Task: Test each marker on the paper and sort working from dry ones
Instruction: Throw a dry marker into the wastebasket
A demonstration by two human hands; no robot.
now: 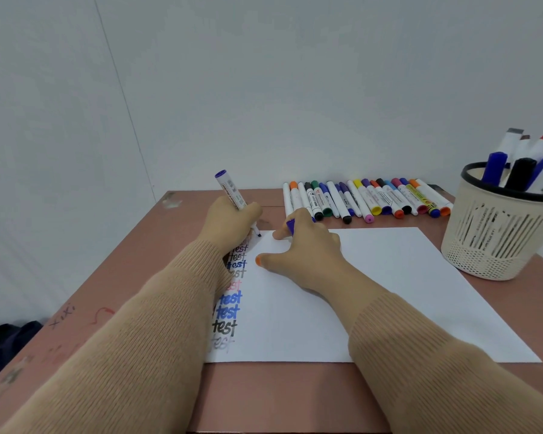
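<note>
My left hand grips an uncapped purple marker, its tip touching the far left corner of the white paper. My right hand rests on the paper with thumb and a fingertip pressing it down, and holds the purple cap between its fingers. A column of "test" words in black, blue, red and grey runs down the paper's left edge, partly hidden by my left sleeve.
A row of several capped markers lies along the back of the brown table. A cream mesh basket with a black rim stands at the right and holds several markers. A grey wall rises behind the table.
</note>
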